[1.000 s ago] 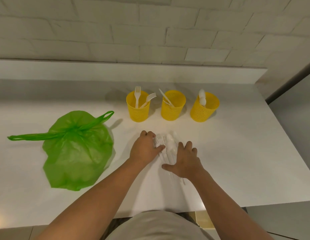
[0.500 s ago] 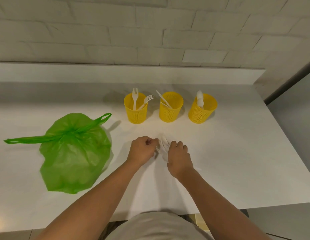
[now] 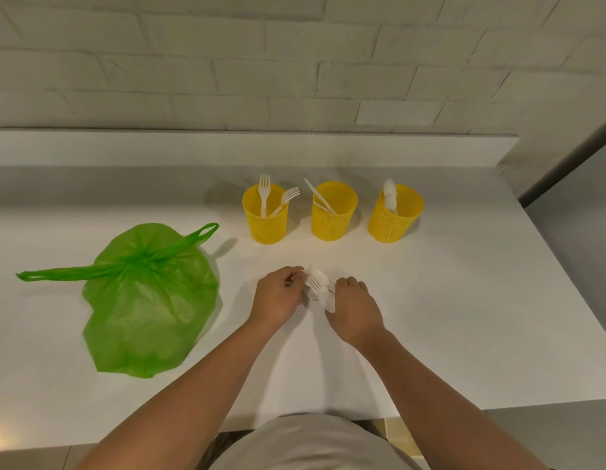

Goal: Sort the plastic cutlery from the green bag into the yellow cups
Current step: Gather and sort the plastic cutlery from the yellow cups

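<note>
Now | just in front of the middle cup (image 3: pixel 332 228), both hands share a cutlery bunch (image 3: pixel 317 283) at the bench (image 3: pixel 464 300) | right hand (image 3: pixel 354 310) grip clamped on its handle end, steadying | left hand (image 3: pixel 277 296) grip pinching one piece, likely to separate it | green bag (image 3: pixel 149 300) lies left of that cup.

The middle yellow cup (image 3: pixel 332 222) stands on the white bench (image 3: pixel 464 300) and holds knives (image 3: pixel 316 195) that lean left. Just left of it, the left yellow cup (image 3: pixel 266 222) holds 2 forks (image 3: pixel 263 195); just right of it, the right yellow cup (image 3: pixel 389 222) holds spoons (image 3: pixel 389 193). In front of the middle yellow cup, apart from it, the right hand (image 3: pixel 354 310) grips a cutlery bundle (image 3: pixel 318 283) with a fork and a spoon bowl showing. The left hand (image 3: pixel 277 296) pinches the bundle's far tip. The green bag (image 3: pixel 149 300) lies flat, well to the left of that cup.
</note>
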`<action>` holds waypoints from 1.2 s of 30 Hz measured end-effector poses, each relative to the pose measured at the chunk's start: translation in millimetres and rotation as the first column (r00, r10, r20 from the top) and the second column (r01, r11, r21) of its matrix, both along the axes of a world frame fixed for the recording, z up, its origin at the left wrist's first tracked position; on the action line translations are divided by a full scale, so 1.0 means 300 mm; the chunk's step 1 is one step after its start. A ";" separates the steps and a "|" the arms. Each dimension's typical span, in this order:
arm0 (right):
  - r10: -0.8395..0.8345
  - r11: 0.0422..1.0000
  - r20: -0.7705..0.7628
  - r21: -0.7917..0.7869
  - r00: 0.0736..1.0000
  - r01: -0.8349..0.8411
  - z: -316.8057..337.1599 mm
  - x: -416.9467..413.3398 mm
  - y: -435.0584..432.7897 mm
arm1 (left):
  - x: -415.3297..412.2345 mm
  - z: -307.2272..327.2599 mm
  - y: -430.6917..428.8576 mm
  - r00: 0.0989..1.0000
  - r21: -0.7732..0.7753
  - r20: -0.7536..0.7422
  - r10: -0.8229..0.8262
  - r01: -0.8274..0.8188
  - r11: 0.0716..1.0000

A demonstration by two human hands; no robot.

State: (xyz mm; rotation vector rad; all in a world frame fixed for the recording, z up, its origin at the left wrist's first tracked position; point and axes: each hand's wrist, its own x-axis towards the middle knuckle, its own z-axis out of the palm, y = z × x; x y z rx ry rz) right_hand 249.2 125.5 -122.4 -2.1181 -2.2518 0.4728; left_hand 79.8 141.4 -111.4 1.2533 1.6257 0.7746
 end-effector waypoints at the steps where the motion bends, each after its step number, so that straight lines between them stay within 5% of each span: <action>1: -0.007 1.000 -0.004 0.027 1.000 0.007 -0.004 0.002 -0.005 | 0.004 0.006 -0.007 0.999 0.027 -0.034 -0.012 0.012 1.000; 6: -0.064 0.993 -0.063 0.093 0.996 0.070 -0.005 0.025 -0.010 | 0.029 0.048 -0.032 0.999 0.123 -0.052 -0.006 0.013 0.992; 10: -0.106 0.991 -0.143 0.072 0.984 0.117 0.021 0.055 0.009 | 0.038 0.053 -0.045 0.977 0.066 0.210 0.032 -0.046 0.997; 13: -0.159 0.977 -0.350 0.081 0.923 0.199 0.061 0.056 0.016 | 0.059 0.071 -0.054 0.929 0.002 0.359 0.090 -0.097 0.995; 15: -0.251 0.944 -0.590 0.026 0.767 0.330 0.118 0.037 0.019 | 0.086 0.096 -0.058 0.863 -0.118 0.471 0.184 -0.145 0.982; 19: -0.327 0.856 -0.944 -0.281 0.034 0.434 0.269 -0.022 0.038 | 0.133 0.153 -0.081 0.657 -0.447 0.651 0.380 -0.073 0.891; 23: -0.207 0.890 -0.944 -0.290 -0.256 0.352 0.375 -0.069 0.053 | 0.181 0.215 -0.093 0.403 -0.499 0.787 0.466 -0.027 0.866; 30: -0.280 0.888 -0.955 -0.298 -0.102 0.350 0.363 -0.094 -0.017 | 0.251 0.312 -0.063 0.457 -0.474 0.740 0.493 -0.166 0.865; 33: -0.252 0.912 -0.962 -0.272 -0.106 0.306 0.385 -0.049 -0.023 | 0.252 0.332 -0.067 0.576 -0.271 0.754 0.316 -0.166 0.948; 36: -0.322 0.935 -0.937 -0.336 -0.133 0.108 0.415 0.003 -0.023 | 0.223 0.358 -0.041 0.755 -0.030 0.656 0.002 0.023 0.999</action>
